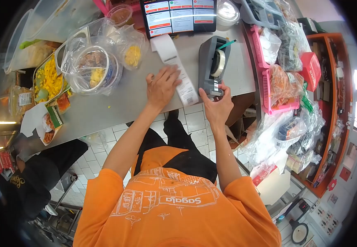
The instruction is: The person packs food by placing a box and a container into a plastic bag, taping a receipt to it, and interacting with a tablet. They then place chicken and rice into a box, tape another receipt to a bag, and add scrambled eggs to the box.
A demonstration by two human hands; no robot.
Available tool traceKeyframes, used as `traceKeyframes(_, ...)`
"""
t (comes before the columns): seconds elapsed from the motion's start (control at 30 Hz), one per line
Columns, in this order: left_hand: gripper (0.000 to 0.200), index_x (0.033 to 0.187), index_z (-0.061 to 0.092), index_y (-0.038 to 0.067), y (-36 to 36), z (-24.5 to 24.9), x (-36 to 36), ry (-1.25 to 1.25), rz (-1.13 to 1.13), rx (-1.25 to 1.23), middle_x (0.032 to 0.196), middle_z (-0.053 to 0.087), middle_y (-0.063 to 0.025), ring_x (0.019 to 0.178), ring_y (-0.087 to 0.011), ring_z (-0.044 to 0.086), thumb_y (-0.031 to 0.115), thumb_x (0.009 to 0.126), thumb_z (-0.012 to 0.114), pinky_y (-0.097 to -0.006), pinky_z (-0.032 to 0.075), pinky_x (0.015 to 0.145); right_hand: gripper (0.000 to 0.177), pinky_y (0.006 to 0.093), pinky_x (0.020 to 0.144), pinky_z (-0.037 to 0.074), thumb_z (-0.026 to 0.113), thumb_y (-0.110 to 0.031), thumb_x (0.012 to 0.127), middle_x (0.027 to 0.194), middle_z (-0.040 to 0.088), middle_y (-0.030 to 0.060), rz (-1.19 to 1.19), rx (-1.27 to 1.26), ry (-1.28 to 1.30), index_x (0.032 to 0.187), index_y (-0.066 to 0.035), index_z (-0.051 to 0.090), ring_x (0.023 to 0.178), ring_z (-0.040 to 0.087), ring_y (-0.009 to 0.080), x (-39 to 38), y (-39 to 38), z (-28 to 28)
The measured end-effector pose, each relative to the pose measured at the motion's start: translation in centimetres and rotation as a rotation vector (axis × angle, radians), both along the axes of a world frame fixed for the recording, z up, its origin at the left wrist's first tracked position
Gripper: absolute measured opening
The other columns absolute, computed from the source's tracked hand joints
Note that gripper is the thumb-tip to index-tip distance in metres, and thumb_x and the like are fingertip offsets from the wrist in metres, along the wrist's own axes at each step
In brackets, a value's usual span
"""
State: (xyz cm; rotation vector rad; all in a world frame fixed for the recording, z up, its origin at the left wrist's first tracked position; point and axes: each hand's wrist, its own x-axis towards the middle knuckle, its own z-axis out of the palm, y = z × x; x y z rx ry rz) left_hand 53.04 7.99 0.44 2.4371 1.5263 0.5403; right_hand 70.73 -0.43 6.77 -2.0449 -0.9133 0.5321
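Note:
A long printed receipt (178,68) lies on the metal counter, its upper end near the tablet. My left hand (163,85) rests palm down at the receipt's left edge, fingers spread, with the fingertips touching the paper. To the right of it stands a dark grey tape dispenser (206,61) with a roll of tape (218,64) and a green pen in it. My right hand (219,103) grips the dispenser's near end, the thumb on its left side and the fingers on its right. Whether tape is between the fingers is too small to tell.
A tablet (180,17) stands at the back. On the left are a bagged tub of food (94,68), a tray of yellow food (49,78) and an open food box (49,123). Pink baskets (265,92) line the right side. Another person (34,181) is at lower left.

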Motion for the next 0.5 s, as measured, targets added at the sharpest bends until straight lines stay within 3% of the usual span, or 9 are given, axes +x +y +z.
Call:
traceKeyframes(0.03, 0.076, 0.146, 0.043, 0.018, -0.2, -0.2, -0.3, -0.043, -0.139, -0.115, 0.157, 0.037, 0.0028, 0.143, -0.0174, 0.034, 0.048, 0.081, 0.07, -0.0503, 0.027, 0.104, 0.062, 0.0345, 0.081, 0.053, 0.089, -0.031, 0.068, 0.098, 0.072, 0.0174, -0.001, 0.034, 0.008, 0.112, 0.003, 0.061, 0.088, 0.07, 0.0238, 0.1, 0.0, -0.4)
traceKeyframes(0.17, 0.081, 0.144, 0.045, 0.019, -1.6, 2.7, -0.1, -0.059, -0.103, -0.142, 0.157, 0.036, 0.0036, 0.146, -0.0156, 0.03, 0.049, 0.075, 0.074, -0.0492, 0.026, 0.105, 0.059, 0.0345, 0.078, 0.054, 0.088, -0.031, 0.068, 0.094, 0.072, 0.0164, -0.003, -0.038, -0.1, 0.109, 0.003, 0.063, 0.084, 0.07, 0.0235, 0.0, 0.0, 1.6)
traceKeyframes(0.27, 0.092, 0.144, 0.044, 0.021, -1.2, 2.8, -0.2, -0.07, -0.086, -0.2, 0.158, 0.035, 0.0052, 0.148, -0.0161, 0.026, 0.05, 0.065, 0.083, -0.0505, 0.024, 0.108, 0.057, 0.0352, 0.077, 0.053, 0.087, -0.033, 0.068, 0.093, 0.072, 0.0159, -0.058, -0.172, 0.035, 0.108, 0.002, 0.064, 0.081, 0.069, 0.0235, -1.3, 0.4, 4.9)
traceKeyframes(0.33, 0.091, 0.146, 0.04, 0.019, -1.0, 3.0, -0.2, -0.047, -0.109, -0.211, 0.157, 0.036, 0.0031, 0.148, -0.0172, 0.027, 0.047, 0.068, 0.079, -0.0522, 0.025, 0.106, 0.053, 0.0262, 0.063, 0.05, 0.089, -0.028, 0.069, 0.079, 0.068, 0.0076, -0.037, -0.065, -0.166, 0.105, 0.001, 0.064, 0.064, 0.059, 0.0112, -1.7, 0.2, 3.4)
traceKeyframes(0.37, 0.091, 0.146, 0.04, 0.019, -1.0, 3.1, -0.1, -0.048, -0.106, -0.208, 0.157, 0.036, 0.0031, 0.148, -0.0172, 0.027, 0.047, 0.068, 0.079, -0.0522, 0.025, 0.106, 0.053, 0.0262, 0.063, 0.05, 0.089, -0.028, 0.069, 0.079, 0.068, 0.0076, -0.035, -0.062, -0.167, 0.105, 0.001, 0.064, 0.064, 0.059, 0.0112, -1.8, 0.0, 2.3)
traceKeyframes(0.43, 0.088, 0.146, 0.04, 0.019, -0.9, 3.4, 0.2, -0.036, -0.092, -0.275, 0.159, 0.034, 0.0028, 0.148, -0.0174, 0.025, 0.042, 0.07, 0.078, -0.0541, 0.025, 0.105, 0.06, 0.0363, 0.078, 0.052, 0.087, -0.035, 0.068, 0.091, 0.071, 0.0166, -0.031, -0.102, -0.064, 0.109, 0.002, 0.064, 0.083, 0.069, 0.0241, -2.2, 0.3, 1.0)
traceKeyframes(0.47, 0.088, 0.146, 0.04, 0.019, -1.1, 3.2, 0.2, -0.039, -0.079, -0.266, 0.159, 0.034, 0.0028, 0.148, -0.0174, 0.025, 0.042, 0.07, 0.078, -0.0541, 0.025, 0.105, 0.065, 0.0361, 0.087, 0.051, 0.087, -0.033, 0.07, 0.106, 0.068, 0.0202, -0.007, -0.166, 0.01, 0.117, 0.002, 0.059, 0.096, 0.067, 0.0261, -1.9, 0.2, 1.0)
traceKeyframes(0.5, 0.083, 0.145, 0.04, 0.02, -1.7, 2.8, -0.1, -0.087, -0.088, -0.217, 0.159, 0.034, 0.0021, 0.148, -0.0177, 0.026, 0.038, 0.072, 0.076, -0.055, 0.025, 0.105, 0.065, 0.0361, 0.087, 0.051, 0.087, -0.033, 0.07, 0.106, 0.068, 0.0202, 0.011, -0.162, 0.01, 0.117, 0.002, 0.059, 0.096, 0.067, 0.0261, -1.8, -0.2, 0.9)
